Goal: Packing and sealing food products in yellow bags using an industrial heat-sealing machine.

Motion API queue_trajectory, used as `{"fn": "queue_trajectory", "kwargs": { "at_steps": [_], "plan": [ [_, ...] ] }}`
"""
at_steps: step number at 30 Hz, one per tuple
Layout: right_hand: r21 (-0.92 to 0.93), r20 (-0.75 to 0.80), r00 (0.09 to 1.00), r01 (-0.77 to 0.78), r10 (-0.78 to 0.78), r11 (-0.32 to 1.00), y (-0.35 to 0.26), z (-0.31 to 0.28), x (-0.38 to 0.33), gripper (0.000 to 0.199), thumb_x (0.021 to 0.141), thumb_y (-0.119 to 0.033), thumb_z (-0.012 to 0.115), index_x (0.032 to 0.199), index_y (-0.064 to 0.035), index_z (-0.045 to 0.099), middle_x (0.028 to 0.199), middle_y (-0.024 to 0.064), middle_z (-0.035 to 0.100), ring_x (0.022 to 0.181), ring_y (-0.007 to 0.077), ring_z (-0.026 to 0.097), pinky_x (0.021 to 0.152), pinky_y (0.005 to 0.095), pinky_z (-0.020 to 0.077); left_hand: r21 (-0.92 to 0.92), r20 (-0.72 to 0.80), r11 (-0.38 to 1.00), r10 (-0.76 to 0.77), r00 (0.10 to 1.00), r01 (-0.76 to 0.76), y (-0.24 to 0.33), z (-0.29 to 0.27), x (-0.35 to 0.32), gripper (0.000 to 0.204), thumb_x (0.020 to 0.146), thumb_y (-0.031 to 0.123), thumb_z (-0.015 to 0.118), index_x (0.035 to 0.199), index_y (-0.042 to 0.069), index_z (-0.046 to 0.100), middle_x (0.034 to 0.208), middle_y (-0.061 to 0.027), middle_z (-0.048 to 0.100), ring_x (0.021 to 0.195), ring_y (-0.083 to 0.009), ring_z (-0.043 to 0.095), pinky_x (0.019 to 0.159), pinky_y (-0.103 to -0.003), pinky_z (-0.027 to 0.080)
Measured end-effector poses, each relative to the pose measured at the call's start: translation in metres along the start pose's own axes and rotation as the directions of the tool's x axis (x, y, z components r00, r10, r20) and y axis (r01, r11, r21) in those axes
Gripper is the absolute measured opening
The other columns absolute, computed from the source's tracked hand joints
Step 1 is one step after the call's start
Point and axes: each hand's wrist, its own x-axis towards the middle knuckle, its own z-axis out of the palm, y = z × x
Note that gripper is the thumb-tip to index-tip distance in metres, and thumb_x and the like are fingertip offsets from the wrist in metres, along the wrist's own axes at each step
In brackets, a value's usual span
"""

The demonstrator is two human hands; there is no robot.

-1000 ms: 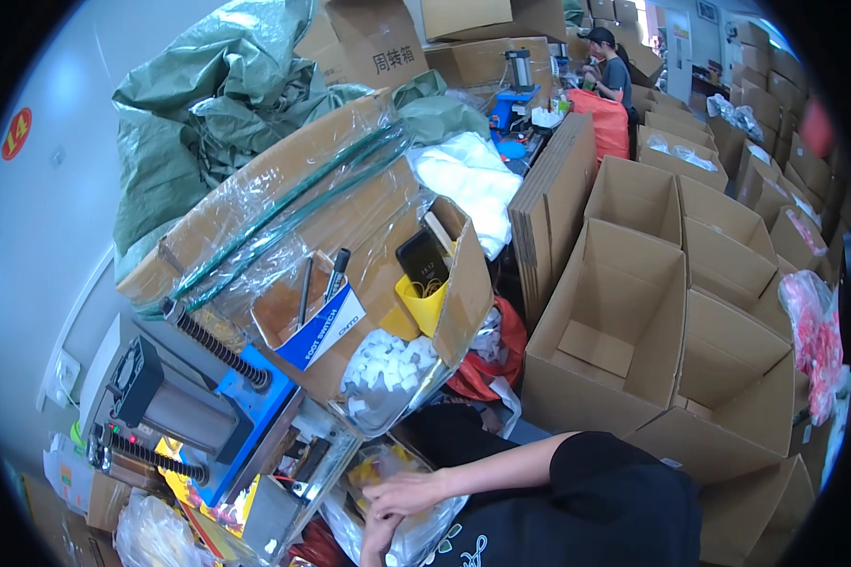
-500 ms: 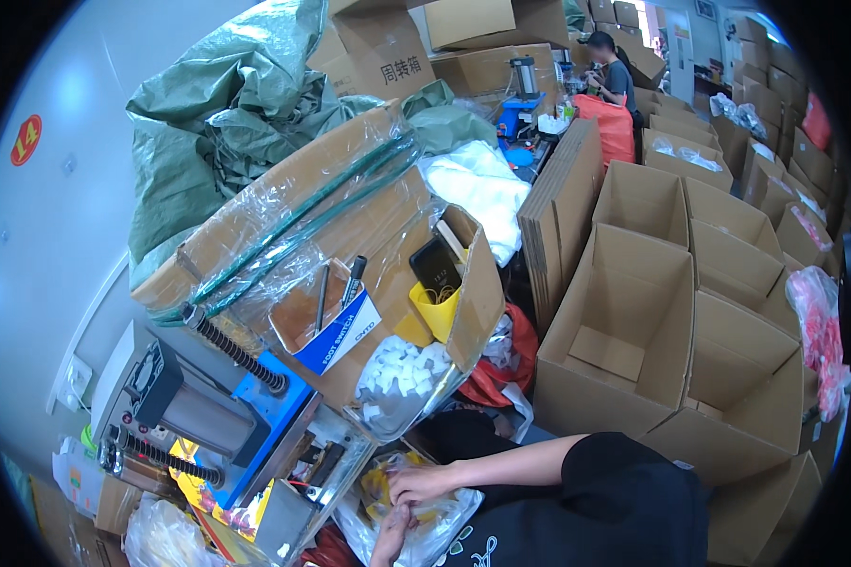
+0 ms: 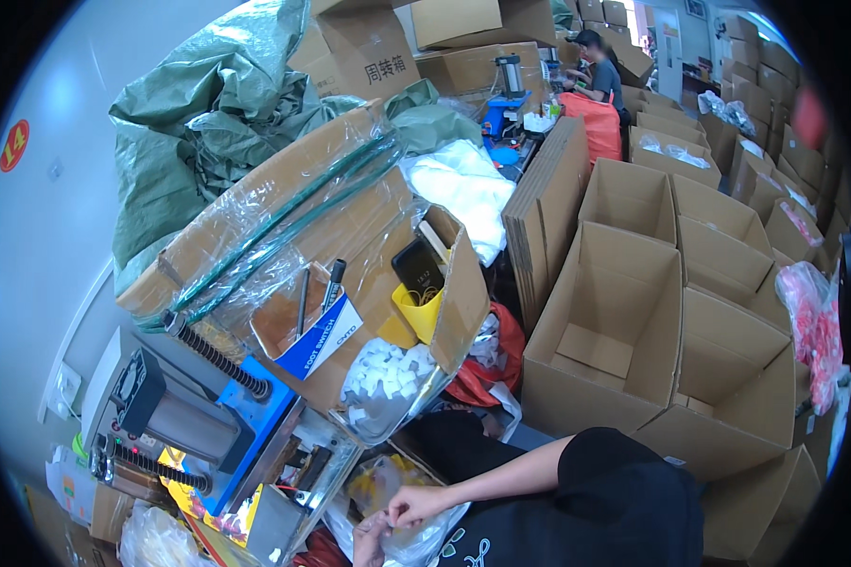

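My right hand (image 3: 416, 506) reaches in from the right, its fingers closed in a pinch. Its fingertips meet those of my left hand (image 3: 370, 539), which comes up from the lower edge with its fingers bent together. Whatever lies between the fingertips is too small to make out. Just beyond both hands is a clear plastic bag (image 3: 364, 489) with yellow pieces (image 3: 388, 475) inside. To the left of my hands stands a bench press (image 3: 241, 425) with a blue plate, a grey cylinder and black springs.
A cut-open carton holds white pieces (image 3: 388, 373), a yellow cup (image 3: 418, 312) with a phone (image 3: 418, 267), and a small box (image 3: 303, 331) with pens. Open cartons (image 3: 615, 321) line the right side. Green sacks (image 3: 208, 123) lie behind; a person (image 3: 600, 80) sits farther back.
My hands have drawn back from over the bag toward me, and their fingertips now meet in front of it. More of the yellow pieces shows. The whole view has shifted slightly.
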Motion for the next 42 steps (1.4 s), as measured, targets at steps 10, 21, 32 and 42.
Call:
{"fn": "queue_trajectory", "kwargs": {
  "at_steps": [10,21,32,42],
  "plan": [
    [-0.219,0.039,0.873,0.483,-0.487,0.848,0.057,-0.025,0.071,0.028,0.089,-0.014,0.054,0.113,0.0000,0.059,0.100,0.0109,0.066,0.092,0.0205,0.063,0.074,0.0327,0.0520,0.643,0.272,0.697,0.181,0.945,-0.318,0.017,0.030,-0.014,0.009,0.084,-0.002,0.061,0.090,-0.007,0.066,0.088,-0.0110,0.071,0.085,-0.0187,0.069,0.077,-0.032,0.053],
    [-0.468,-0.026,0.955,0.250,-0.296,0.847,0.078,-0.027,0.062,0.022,0.079,-0.005,0.059,0.101,-0.0024,0.064,0.098,0.0116,0.065,0.098,0.0228,0.061,0.082,0.0367,0.0476,0.749,-0.065,0.451,0.779,0.624,-0.485,-0.003,0.057,-0.003,0.006,0.081,-0.002,0.066,0.086,-0.005,0.065,0.086,-0.0142,0.069,0.080,-0.0204,0.066,0.076,-0.032,0.051],
    [-0.826,-0.080,0.995,-0.102,0.064,0.555,0.034,-0.042,0.019,0.014,0.080,-0.018,0.058,0.083,-0.0067,0.065,0.095,0.0152,0.063,0.094,0.0335,0.062,0.078,0.0467,0.0490,0.744,-0.311,0.630,0.623,0.718,-0.224,-0.025,-0.015,0.005,0.036,0.096,0.039,0.049,0.102,0.007,0.063,0.084,-0.0152,0.067,0.072,-0.0231,0.059,0.073,-0.040,0.048],
    [-0.663,-0.220,0.925,0.092,-0.310,0.743,-0.011,-0.033,0.012,0.015,0.084,-0.021,0.057,0.084,-0.0078,0.063,0.087,0.0095,0.062,0.084,0.0317,0.062,0.070,0.0440,0.0474,0.161,-0.139,0.949,0.293,0.946,-0.271,0.019,0.054,0.008,0.020,0.088,0.008,0.061,0.105,-0.003,0.063,0.083,-0.0064,0.063,0.080,-0.0133,0.058,0.075,-0.026,0.045]
  ]
}}
